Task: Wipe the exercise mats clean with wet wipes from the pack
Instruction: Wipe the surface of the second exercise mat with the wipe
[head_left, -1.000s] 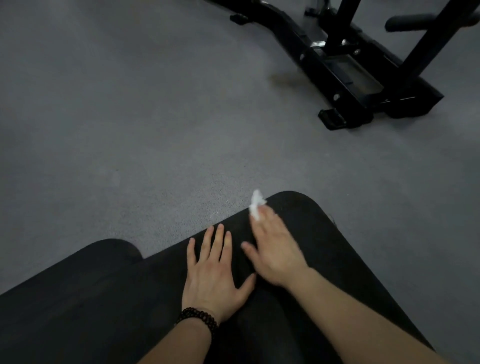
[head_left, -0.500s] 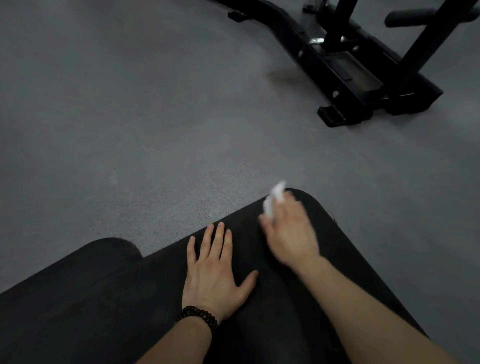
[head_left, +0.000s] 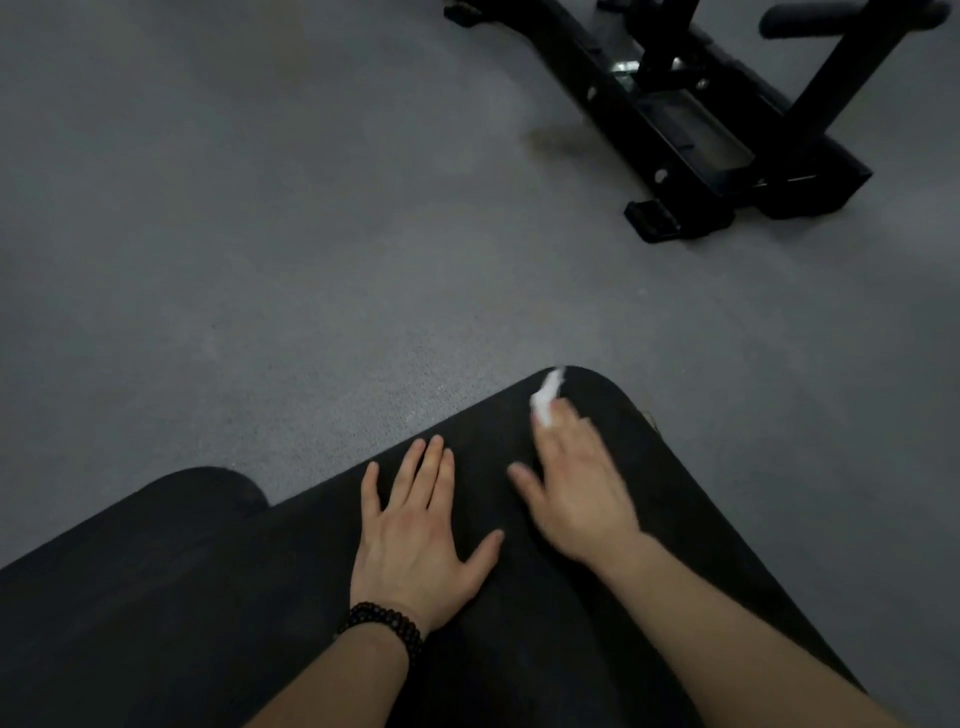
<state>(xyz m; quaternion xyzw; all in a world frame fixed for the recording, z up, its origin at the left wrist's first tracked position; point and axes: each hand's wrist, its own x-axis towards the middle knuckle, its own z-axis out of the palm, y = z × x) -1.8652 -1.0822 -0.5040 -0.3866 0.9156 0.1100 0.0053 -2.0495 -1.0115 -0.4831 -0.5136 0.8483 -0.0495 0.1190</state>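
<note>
A black exercise mat (head_left: 701, 519) lies on the grey floor, with a rounded far corner. A second black mat (head_left: 130, 571) lies beside it on the left. My left hand (head_left: 415, 540) rests flat on the mat, fingers spread, a dark bead bracelet at its wrist. My right hand (head_left: 576, 488) presses a white wet wipe (head_left: 546, 397) onto the mat near that far corner; the wipe sticks out beyond the fingertips. The hand is motion-blurred. The wipe pack is out of view.
The black steel frame of a gym machine (head_left: 691, 130) stands on the floor at the upper right, with a padded roller (head_left: 852, 18) above it. Grey carpet-like floor (head_left: 260, 208) stretches to the left and ahead.
My right hand slid the wipe away from me toward the mat's far corner and now sits slightly back to the left. My left hand stayed flat in place.
</note>
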